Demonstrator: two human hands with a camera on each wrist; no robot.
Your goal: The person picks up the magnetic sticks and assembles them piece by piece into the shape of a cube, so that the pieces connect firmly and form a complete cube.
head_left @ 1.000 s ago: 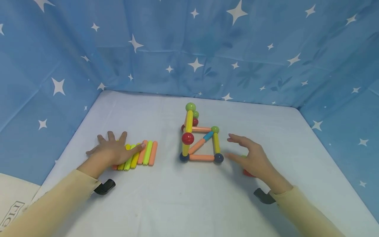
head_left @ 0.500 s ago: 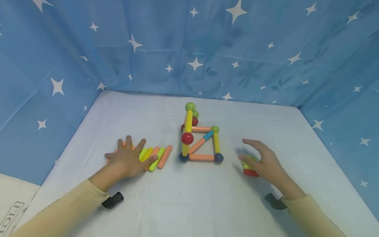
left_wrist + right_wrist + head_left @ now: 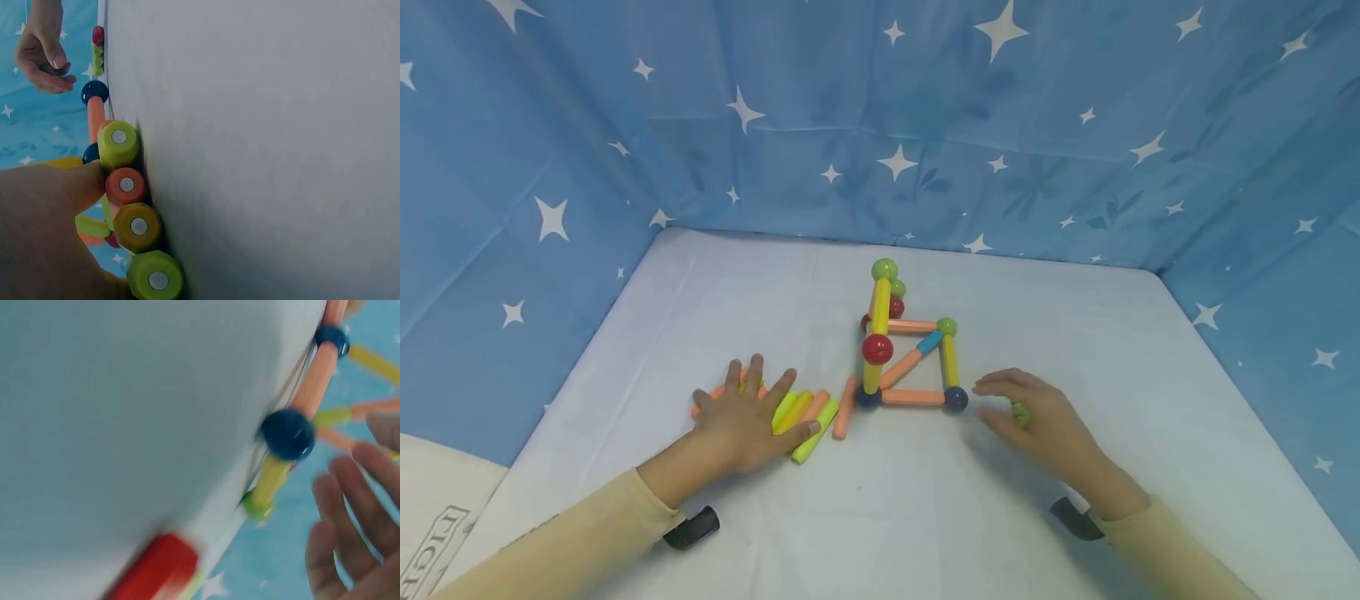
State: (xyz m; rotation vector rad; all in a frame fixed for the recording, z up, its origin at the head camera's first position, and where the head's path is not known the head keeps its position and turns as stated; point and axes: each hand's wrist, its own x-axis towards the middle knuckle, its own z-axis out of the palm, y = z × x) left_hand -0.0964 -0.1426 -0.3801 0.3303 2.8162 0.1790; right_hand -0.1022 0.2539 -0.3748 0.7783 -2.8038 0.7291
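A: Left hand (image 3: 747, 421) lies flat, fingers straight and spread, palm pressing down on the row of sticks (image 3: 797, 414). Nothing pinched. The left wrist view shows the stick ends (image 3: 127, 184) lined up against the desk (image 3: 880, 517) with the thumb resting beside them.

B: And the loose one?

A: One orange stick (image 3: 845, 406) has rolled clear of the row and lies just beside the dark blue ball (image 3: 867, 397) at the near-left corner of the frame (image 3: 910, 358).

B: Right hand?

A: Right hand (image 3: 1043, 421) hovers near the frame's near-right blue ball (image 3: 955, 398), fingers loosely curved and open, holding nothing that I can make out. A green piece (image 3: 1019, 412) shows under the fingers; whether they touch it I cannot tell.

B: Judgement on handling?

A: The sticks are round, so they roll under a flat palm. Better to lift the palm and take one stick by its middle between thumb and finger. The frame stands upright on thin joints, likely magnetic; approach its balls gently and steady the base with the right hand, or a stray stick may snap across and tip it.
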